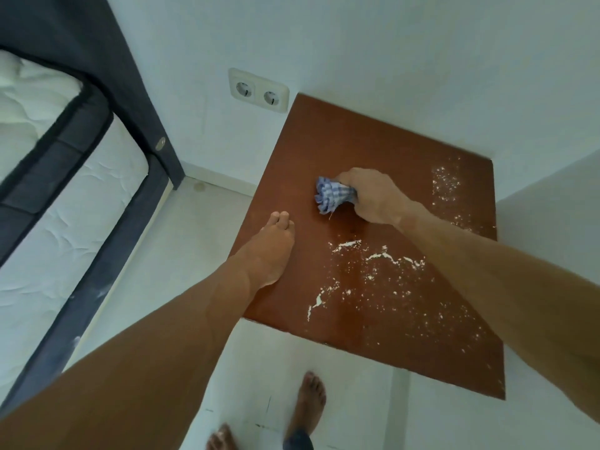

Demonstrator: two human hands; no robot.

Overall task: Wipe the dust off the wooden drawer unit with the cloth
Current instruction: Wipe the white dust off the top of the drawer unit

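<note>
Head view. The top of the wooden drawer unit (324, 151) is seen from above, set into a corner of white walls; only its reddish-brown top panel is visible, and no drawers can be made out. The right hand (373, 196) is closed in a fist around a bunched blue-and-white checked cloth (331, 194), which protrudes from the thumb side of the fist and is pressed against the panel near its centre. The left hand (271, 251) is laid flat, fingers extended and held together, along the left edge of the panel, palm down, and nothing is gripped by it. White dust (383, 277) is scattered in flecks and short streaks over the near half of the panel, between the two forearms, and a second, thinner patch is seen near the right rear corner. The far left portion of the panel appears free of powder. A double wall socket (258, 92) is mounted on the wall just beside the rear left corner of the unit. A mattress (65, 203) with dark edging lies at the left on its bed frame. Two bare feet (308, 401) are seen on the pale floor (181, 254) below the near edge of the unit.
</note>
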